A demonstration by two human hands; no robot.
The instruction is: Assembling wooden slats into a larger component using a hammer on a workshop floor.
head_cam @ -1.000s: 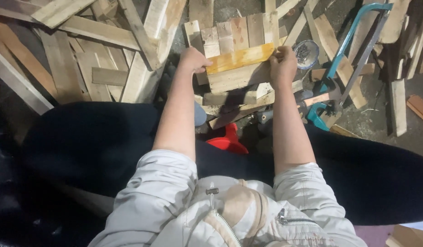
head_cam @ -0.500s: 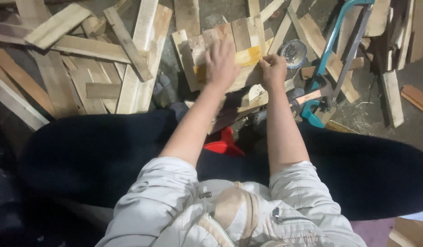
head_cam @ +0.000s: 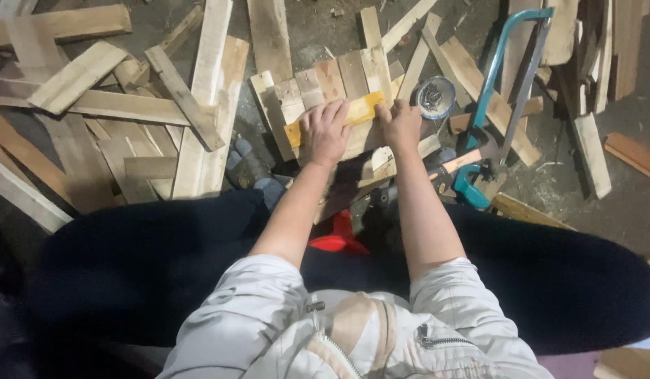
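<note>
Yellow wooden crosspiece [head_cam: 356, 112] lies across a panel of about five upright slats [head_cam: 325, 91] on the floor. Head view: left hand [head_cam: 326, 132] presses flat and open upon it; right hand [head_cam: 402, 125] pinches its right end. Alignment appears in hand; fastening would need steadiness. One hacksaw [head_cam: 500, 91], one nail tin [head_cam: 435, 97], one hammer [head_cam: 462, 160].

left hand [head_cam: 326, 132] flat, right hand [head_cam: 402, 125] curled

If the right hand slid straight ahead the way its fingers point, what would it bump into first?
Probably the far ends of the wooden slats that the right hand rests on beside the yellow strip; then bare floor. Depth is unclear.
</note>
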